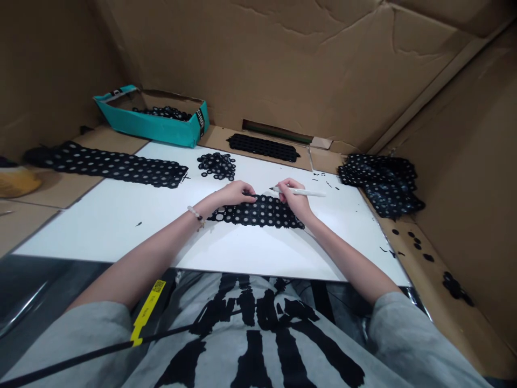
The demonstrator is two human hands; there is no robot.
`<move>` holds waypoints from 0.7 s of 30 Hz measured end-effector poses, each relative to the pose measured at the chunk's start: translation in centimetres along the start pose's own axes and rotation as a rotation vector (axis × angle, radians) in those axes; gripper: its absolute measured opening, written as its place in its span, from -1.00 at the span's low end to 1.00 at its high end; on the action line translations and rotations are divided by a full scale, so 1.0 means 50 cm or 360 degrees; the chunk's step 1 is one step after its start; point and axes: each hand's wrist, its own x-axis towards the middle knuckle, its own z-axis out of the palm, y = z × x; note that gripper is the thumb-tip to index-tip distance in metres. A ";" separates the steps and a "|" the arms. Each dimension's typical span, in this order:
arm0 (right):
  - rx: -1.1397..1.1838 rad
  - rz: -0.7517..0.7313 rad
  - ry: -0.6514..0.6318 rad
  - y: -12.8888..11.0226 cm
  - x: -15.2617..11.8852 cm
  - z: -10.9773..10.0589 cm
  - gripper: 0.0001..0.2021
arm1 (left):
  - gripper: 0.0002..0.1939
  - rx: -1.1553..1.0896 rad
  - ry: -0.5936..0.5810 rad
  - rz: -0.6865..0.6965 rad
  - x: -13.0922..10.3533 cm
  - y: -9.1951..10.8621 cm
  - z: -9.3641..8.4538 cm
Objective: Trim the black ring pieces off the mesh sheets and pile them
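In the head view, the perforated black strip (260, 210) lies flat in the middle of the white surface (283, 253), between its near and far edges. The left hand (236, 192) (a beaded bracelet (194, 213) circles its wrist) has its fingertips on the strip's far edge; I cannot tell whether they pinch it or only rest there. The right hand (297, 200) grasps a white pen (313, 192), its dark tip pointing left near that same edge. A pile of black rings (218, 164) sits near the surface's far edge. A longer dotted strip (121, 166) crosses the left edge, a teal box (153, 129) stands beyond the far left corner, and bunched black sheets (383, 180) lie at the far right corner.
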 end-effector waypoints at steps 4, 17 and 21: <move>0.0009 0.0154 -0.0203 0.001 -0.012 0.018 -0.70 | -0.61 0.0012 0.0016 -0.0011 -0.001 -0.001 0.002; -0.0011 0.0319 -0.0239 0.015 -0.012 0.024 -0.85 | -0.56 0.0079 0.0033 -0.0113 0.001 0.001 0.007; 0.0040 0.0300 -0.0275 0.012 -0.014 0.021 -0.81 | -0.55 0.0034 0.0038 -0.0145 0.000 0.000 0.007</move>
